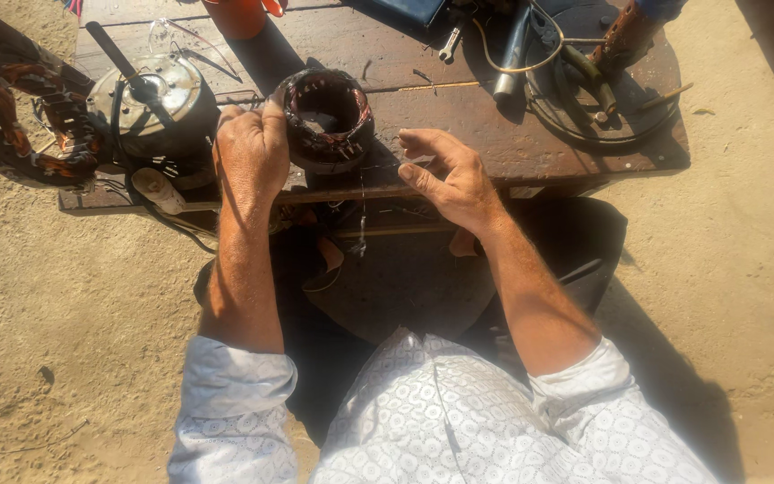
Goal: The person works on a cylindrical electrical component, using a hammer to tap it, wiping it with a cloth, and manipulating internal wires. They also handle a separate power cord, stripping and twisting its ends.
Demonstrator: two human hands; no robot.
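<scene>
Wooden surface point(459, 116), weathered, carrying everything; larger stator ring point(20, 116) at its left end, motor housing point(159, 99) beside. Dark stator core point(326, 118) standing near the front edge: likely heavy, rigid steel, best gripped by the outer shell, copper windings inside fragile. Left hand point(251, 152) cupped against its side, fingers pressed close. Right hand point(450, 175) just beside, loosely spread, seemingly pinching thin wire; cannot tell for certain.
</scene>
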